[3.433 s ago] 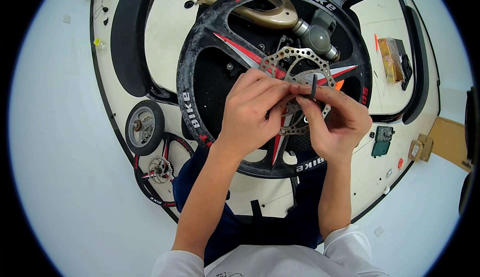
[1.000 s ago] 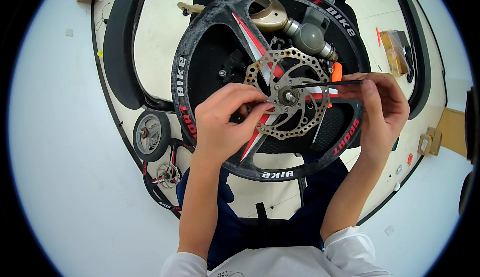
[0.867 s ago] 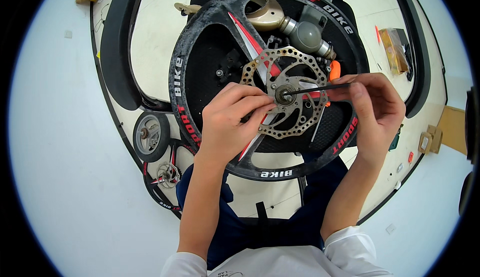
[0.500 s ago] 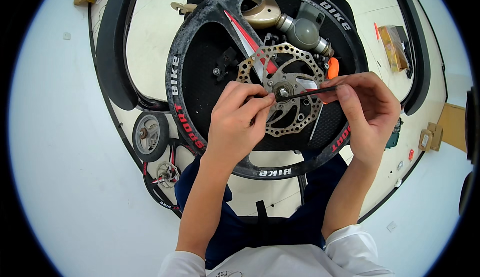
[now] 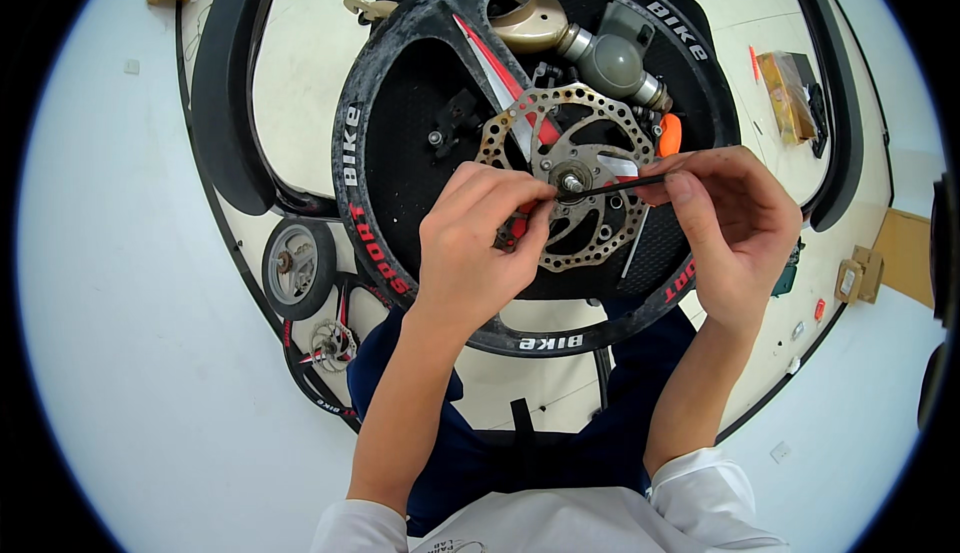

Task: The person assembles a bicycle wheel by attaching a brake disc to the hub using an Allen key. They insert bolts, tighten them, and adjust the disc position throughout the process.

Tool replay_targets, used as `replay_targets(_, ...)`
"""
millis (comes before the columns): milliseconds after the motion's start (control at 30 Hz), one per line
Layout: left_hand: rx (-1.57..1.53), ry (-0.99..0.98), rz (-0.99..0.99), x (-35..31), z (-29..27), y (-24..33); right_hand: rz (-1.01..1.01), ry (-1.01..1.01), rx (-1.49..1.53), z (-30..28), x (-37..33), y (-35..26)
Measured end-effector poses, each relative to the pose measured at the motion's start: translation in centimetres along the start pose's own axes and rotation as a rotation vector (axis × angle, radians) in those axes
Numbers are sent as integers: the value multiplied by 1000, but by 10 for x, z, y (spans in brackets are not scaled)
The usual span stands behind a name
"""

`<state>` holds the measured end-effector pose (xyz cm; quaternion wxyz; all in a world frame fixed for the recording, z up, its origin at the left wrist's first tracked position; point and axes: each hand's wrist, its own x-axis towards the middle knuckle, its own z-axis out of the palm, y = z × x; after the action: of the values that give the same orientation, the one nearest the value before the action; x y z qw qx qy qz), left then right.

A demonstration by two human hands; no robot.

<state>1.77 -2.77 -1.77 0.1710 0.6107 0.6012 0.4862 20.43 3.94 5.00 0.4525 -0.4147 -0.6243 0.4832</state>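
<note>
Black rod [image 5: 617,186] held over a spoked wheel [image 5: 350,193], across its hub [image 5: 573,180].
With the hub as clock centre, the right hand [image 5: 735,223], between three and four o'clock, clamps the rod between thumb and fingers. The rod ends at the left hand [image 5: 480,243], eight o'clock, its thumb and forefinger tips together; anything between them is hidden. A perforated metal disc [image 5: 572,150] surrounds the hub; an orange object [image 5: 670,136] sits at two.
</note>
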Motion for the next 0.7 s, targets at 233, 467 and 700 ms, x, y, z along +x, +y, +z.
replay_targets(233, -65, 20, -162, -1, 0, 5, -6, -2, -34, 4, -1, 1)
replay_targets(467, -60, 12, -161, -3, 1, 4, -78, -24, -82, 7, -2, 6)
replay_targets(700, -74, 25, -170, -2, 3, 5, -224, -108, -192, 7, -2, 2)
